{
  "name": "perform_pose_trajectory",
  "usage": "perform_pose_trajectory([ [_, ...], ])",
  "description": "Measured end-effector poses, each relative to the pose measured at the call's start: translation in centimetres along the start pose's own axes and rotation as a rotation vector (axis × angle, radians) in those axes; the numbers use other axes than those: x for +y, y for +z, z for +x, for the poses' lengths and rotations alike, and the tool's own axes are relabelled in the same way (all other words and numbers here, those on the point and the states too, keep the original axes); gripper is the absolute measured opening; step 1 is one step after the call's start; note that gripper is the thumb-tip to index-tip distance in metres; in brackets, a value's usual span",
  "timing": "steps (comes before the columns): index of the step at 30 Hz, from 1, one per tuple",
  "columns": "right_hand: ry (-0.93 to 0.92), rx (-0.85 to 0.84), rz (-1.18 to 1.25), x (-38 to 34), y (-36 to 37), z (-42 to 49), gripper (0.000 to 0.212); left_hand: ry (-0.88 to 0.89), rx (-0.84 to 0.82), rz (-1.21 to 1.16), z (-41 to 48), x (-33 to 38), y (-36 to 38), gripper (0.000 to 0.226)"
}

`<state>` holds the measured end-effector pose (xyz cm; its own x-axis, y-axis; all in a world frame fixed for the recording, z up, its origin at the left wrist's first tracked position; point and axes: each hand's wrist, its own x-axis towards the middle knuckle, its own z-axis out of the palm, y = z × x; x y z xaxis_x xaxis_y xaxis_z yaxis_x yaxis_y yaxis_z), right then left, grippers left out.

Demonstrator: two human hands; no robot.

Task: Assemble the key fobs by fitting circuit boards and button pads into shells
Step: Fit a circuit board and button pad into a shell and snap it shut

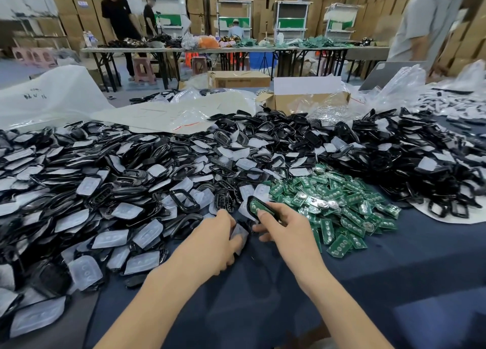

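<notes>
Right hand (286,233) grips black shell (249,201), green circuit board (255,207) seated inside, thumb on board. Left hand (218,238) just beside it, fingers curled on translucent button pad (238,234). Green board heap (342,204) to right. Shell-and-pad pile (105,177) left and far, on blue cloth (394,283).

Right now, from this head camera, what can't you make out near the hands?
Head view: the left hand hides most of the translucent white button pad it holds.
Head view: fingers of the right hand cover the lower end of the black oval shell; whether the green circuit board is fully seated is too small to tell.
Head view: writing on the white plastic bag is blurred.
</notes>
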<state>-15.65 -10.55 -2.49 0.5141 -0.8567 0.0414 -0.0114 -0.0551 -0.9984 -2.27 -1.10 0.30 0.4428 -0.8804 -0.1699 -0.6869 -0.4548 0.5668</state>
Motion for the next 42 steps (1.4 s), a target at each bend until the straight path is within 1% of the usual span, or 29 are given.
perform_pose_trajectory([
  [2,-0.036,0.007,0.000,0.0,-0.3,0.4,0.015,0.022,-0.035,-0.140,0.3,-1.0,-0.3,0.017],
  [3,-0.047,0.010,0.028,-0.1,-0.4,0.8,0.018,0.037,-0.022,-0.200,0.4,-1.6,-0.5,0.016],
  [5,-0.043,0.019,0.117,-0.4,-0.4,1.8,0.023,0.077,0.070,-0.321,0.9,-2.7,-0.9,0.011],
  [8,0.028,0.060,0.258,-1.4,0.2,3.9,0.025,0.111,0.252,-0.620,2.1,-3.5,-1.7,0.012],
  [10,0.068,0.056,0.316,-2.4,0.6,5.6,0.027,0.142,0.337,-0.773,3.2,-3.3,-2.6,0.014],
  [12,0.073,0.010,0.343,-3.3,1.2,7.3,0.019,0.165,0.399,-0.862,4.6,-2.8,-3.3,0.018],
  [15,0.051,-0.065,0.343,-4.1,2.5,9.9,0.021,0.195,0.483,-0.938,6.8,-1.7,-3.7,0.024],
  [17,0.047,-0.136,0.332,-3.8,3.4,11.0,0.019,0.230,0.541,-0.913,7.8,-1.2,-3.1,0.019],
  [18,0.053,-0.165,0.342,-3.5,3.7,11.3,0.019,0.248,0.571,-0.876,8.3,-1.2,-2.7,0.021],
  [20,0.065,-0.203,0.357,-2.8,4.0,11.7,0.018,0.270,0.592,-0.794,9.1,-1.4,-2.0,0.032],
  [22,0.035,-0.221,0.311,-2.4,3.8,12.1,0.017,0.276,0.595,-0.742,9.8,-1.9,-1.6,0.037],
  [27,-0.022,-0.220,0.218,-2.5,3.3,12.0,0.014,0.276,0.556,-0.560,10.5,-2.9,-0.9,0.022],
  [32,-0.021,-0.227,0.188,-2.4,3.2,11.9,0.014,0.285,0.589,-0.488,10.7,-3.1,-0.8,0.022],
  [37,-0.047,-0.244,0.159,-2.2,3.0,12.0,0.014,0.279,0.621,-0.440,10.6,-3.1,-0.6,0.029],
  [42,-0.035,-0.257,0.156,-1.9,2.9,12.0,0.018,0.283,0.631,-0.385,10.5,-2.8,-0.6,0.025],
])
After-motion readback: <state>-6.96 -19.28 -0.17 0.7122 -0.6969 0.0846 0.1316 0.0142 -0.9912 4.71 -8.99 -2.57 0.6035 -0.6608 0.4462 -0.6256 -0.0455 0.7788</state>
